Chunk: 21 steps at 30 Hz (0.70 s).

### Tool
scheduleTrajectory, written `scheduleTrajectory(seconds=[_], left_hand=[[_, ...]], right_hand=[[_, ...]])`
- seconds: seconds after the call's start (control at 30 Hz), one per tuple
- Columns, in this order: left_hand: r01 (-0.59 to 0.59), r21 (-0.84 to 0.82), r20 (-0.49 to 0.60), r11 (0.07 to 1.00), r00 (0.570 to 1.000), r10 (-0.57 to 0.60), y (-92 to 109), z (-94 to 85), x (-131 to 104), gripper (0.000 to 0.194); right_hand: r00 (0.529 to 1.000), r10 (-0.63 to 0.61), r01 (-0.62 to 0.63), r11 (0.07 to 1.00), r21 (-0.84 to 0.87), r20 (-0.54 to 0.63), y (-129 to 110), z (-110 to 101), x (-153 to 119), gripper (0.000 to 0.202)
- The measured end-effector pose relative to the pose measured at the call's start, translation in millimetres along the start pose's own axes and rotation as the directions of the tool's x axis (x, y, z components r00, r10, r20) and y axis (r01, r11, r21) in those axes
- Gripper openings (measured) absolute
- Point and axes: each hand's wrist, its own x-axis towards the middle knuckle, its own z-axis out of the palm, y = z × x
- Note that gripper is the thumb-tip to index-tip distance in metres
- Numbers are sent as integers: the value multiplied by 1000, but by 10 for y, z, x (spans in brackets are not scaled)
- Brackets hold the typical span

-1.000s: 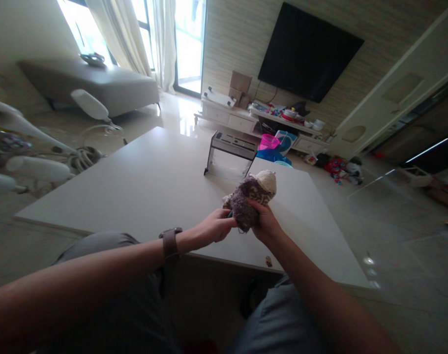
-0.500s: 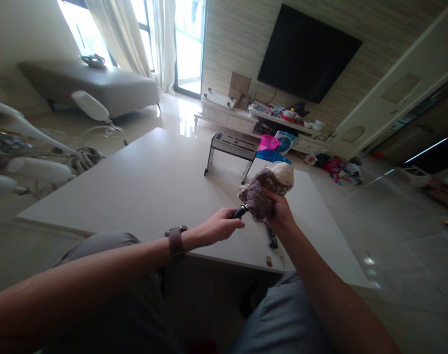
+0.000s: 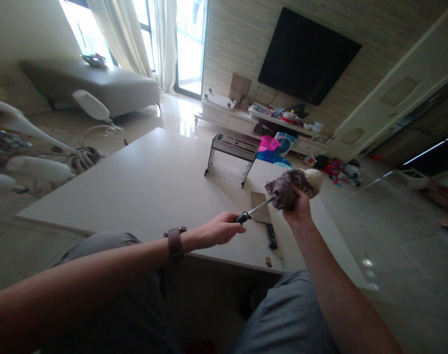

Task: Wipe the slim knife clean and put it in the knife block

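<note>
Centre right of the frame: the rod (image 3: pixel 259 205) is partly covered, its shaft bare from the dark handle to the cloth (image 3: pixel 283 195), where the far end passes out of sight. How much of the shaft lies within the folds cannot be told. The left hand (image 3: pixel 224 228), near the centre, is closed about the handle, fingers curled. The right hand (image 3: pixel 299 206), to the right, is wrapped round the bunched cloth, thumb pressed on top; a pale part of the cloth bulges beyond it. Both are held above the table (image 3: pixel 135 182). Beneath the rod, the cleaver (image 3: pixel 272 237) lies flat and unheld, outside the rack, its black handle towards the lower edge of the frame. The rack (image 3: pixel 234 146) stands upright at upper centre, apart from both hands.
</note>
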Motion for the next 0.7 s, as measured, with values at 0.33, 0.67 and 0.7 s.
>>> scheduleTrajectory(seconds=[0.33,0.67,0.7], left_hand=[[-46,353,-164,934,980,111,31,29,-91,29],[-73,393,-208,917,964,166,-81,-19,10,21],[-68,381,-215,922,963,160,-88,-15,11,20]], right_hand=[[998,34,-31,998,-53,53,168,76,-127,21],[986,116,-103,989,-105,122,749,435,-755,43],[988,111,-99,989,-112,104,778,438,-761,43]])
